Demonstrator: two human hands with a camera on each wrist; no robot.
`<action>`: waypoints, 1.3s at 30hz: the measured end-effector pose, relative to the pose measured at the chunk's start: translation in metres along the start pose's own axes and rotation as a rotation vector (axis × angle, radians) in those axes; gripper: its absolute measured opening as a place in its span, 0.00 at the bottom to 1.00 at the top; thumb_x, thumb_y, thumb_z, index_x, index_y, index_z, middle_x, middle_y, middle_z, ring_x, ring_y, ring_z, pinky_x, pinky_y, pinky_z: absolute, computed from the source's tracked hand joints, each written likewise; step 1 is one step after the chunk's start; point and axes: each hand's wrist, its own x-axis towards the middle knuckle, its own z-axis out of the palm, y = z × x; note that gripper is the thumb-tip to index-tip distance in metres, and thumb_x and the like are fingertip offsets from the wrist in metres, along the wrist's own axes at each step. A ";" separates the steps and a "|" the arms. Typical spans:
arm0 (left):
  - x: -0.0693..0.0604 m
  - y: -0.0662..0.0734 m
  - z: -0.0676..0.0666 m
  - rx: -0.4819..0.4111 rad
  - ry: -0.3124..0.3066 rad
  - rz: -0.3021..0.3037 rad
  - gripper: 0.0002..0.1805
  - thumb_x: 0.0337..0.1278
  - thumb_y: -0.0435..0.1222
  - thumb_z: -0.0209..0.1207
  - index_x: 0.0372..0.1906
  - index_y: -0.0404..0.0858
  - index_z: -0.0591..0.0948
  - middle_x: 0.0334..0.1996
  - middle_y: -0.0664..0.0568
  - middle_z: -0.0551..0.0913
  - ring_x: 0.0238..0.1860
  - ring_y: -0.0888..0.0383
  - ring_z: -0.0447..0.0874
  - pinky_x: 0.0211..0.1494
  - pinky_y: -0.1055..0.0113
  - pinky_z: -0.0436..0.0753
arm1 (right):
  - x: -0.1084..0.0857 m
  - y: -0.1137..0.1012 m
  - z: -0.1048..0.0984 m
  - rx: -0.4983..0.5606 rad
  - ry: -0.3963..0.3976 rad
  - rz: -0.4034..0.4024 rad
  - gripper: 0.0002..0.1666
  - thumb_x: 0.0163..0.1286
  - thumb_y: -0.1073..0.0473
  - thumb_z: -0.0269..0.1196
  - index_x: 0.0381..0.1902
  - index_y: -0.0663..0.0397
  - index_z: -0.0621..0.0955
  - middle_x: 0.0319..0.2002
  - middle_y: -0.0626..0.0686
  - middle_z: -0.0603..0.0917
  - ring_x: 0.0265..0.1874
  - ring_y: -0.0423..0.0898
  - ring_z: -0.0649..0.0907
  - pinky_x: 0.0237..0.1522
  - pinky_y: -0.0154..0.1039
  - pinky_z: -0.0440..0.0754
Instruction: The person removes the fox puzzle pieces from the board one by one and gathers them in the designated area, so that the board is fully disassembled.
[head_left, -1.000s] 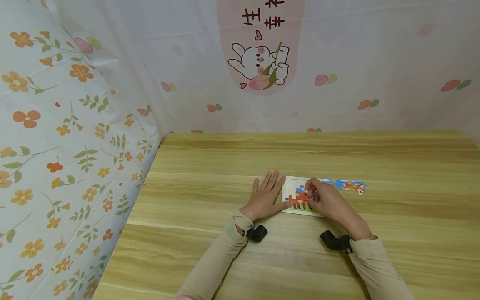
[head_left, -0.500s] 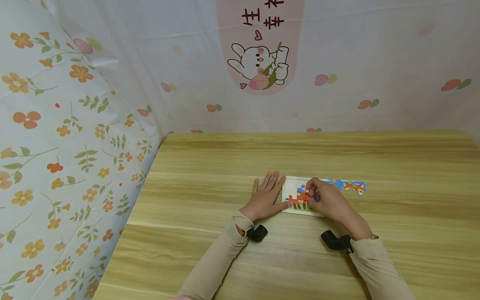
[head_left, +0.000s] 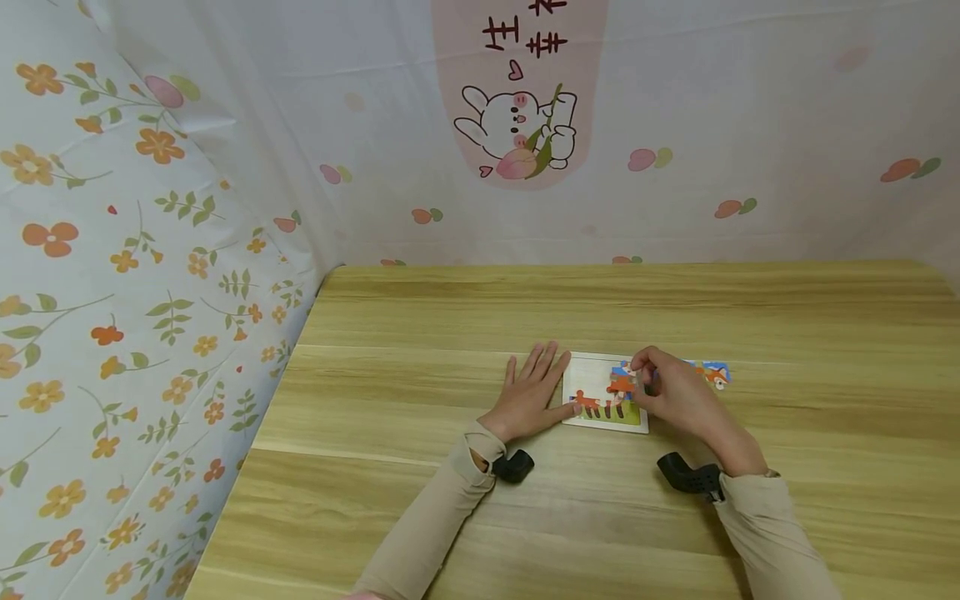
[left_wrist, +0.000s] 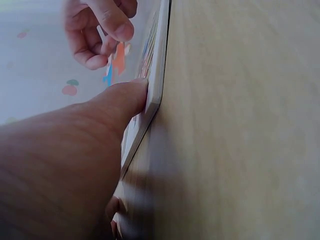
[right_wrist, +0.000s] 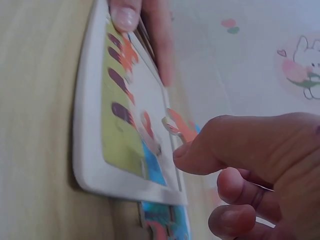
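A white-framed jigsaw puzzle tray (head_left: pixel 588 367) lies on the table; its lower part carries fitted pieces with orange animal bodies, dark legs and green ground. My left hand (head_left: pixel 527 402) rests on the table at the tray's left side, fingers spread, with the thumb (left_wrist: pixel 135 95) on the frame. Above the tray, my right hand (head_left: pixel 681 402) pinches an orange and blue puzzle piece (head_left: pixel 621 381) between thumb and fingers. In the right wrist view that puzzle piece (right_wrist: pixel 183 127) is tilted and clear of the tray's surface. The right hand covers the tray's upper right corner.
Loose puzzle pieces (head_left: pixel 717 374) with a fox face and blue sky lie just right of the tray, partly behind the right hand. The wooden table (head_left: pixel 420 333) ends at a patterned curtain (head_left: pixel 675 108) behind and a floral one (head_left: pixel 135 275) on the left.
My right hand has moved right with the puzzle piece, uncovering more of the tray's lower right. The left hand has stayed in place.
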 end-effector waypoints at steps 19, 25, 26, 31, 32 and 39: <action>0.000 0.000 -0.001 -0.011 -0.001 -0.005 0.43 0.63 0.58 0.47 0.74 0.44 0.46 0.73 0.48 0.39 0.72 0.53 0.30 0.68 0.45 0.35 | -0.011 0.015 -0.028 -0.007 -0.040 0.086 0.18 0.51 0.71 0.64 0.40 0.64 0.73 0.25 0.49 0.70 0.21 0.43 0.68 0.23 0.34 0.65; 0.000 0.000 -0.001 -0.001 -0.012 -0.008 0.43 0.62 0.59 0.46 0.74 0.45 0.45 0.73 0.48 0.38 0.72 0.53 0.29 0.68 0.44 0.35 | -0.015 0.022 -0.037 -0.010 -0.051 0.120 0.19 0.50 0.70 0.64 0.41 0.66 0.73 0.26 0.49 0.71 0.23 0.43 0.69 0.23 0.35 0.66; 0.000 0.001 -0.001 0.001 -0.010 -0.009 0.43 0.62 0.59 0.46 0.74 0.45 0.45 0.73 0.49 0.38 0.72 0.53 0.29 0.68 0.45 0.35 | -0.016 0.023 -0.038 -0.015 -0.048 0.121 0.19 0.50 0.70 0.64 0.41 0.65 0.73 0.26 0.49 0.71 0.23 0.43 0.69 0.23 0.34 0.66; 0.000 0.001 -0.001 -0.004 -0.005 -0.011 0.43 0.63 0.59 0.46 0.74 0.45 0.46 0.74 0.49 0.39 0.72 0.53 0.30 0.68 0.45 0.36 | -0.020 0.028 -0.043 -0.019 -0.064 0.141 0.17 0.51 0.70 0.64 0.40 0.65 0.72 0.26 0.50 0.70 0.23 0.44 0.69 0.23 0.35 0.66; 0.000 0.001 -0.001 -0.004 -0.004 -0.011 0.43 0.63 0.59 0.46 0.74 0.45 0.46 0.74 0.49 0.39 0.72 0.53 0.30 0.68 0.45 0.36 | -0.021 0.029 -0.044 -0.016 -0.074 0.151 0.17 0.52 0.70 0.64 0.40 0.65 0.72 0.26 0.50 0.70 0.24 0.45 0.69 0.24 0.35 0.66; 0.000 0.000 0.000 0.002 -0.010 -0.014 0.43 0.62 0.59 0.46 0.74 0.45 0.45 0.73 0.49 0.38 0.72 0.54 0.29 0.68 0.45 0.35 | -0.024 0.037 -0.048 0.000 -0.106 0.193 0.18 0.53 0.70 0.64 0.42 0.66 0.71 0.26 0.50 0.70 0.25 0.45 0.70 0.24 0.35 0.66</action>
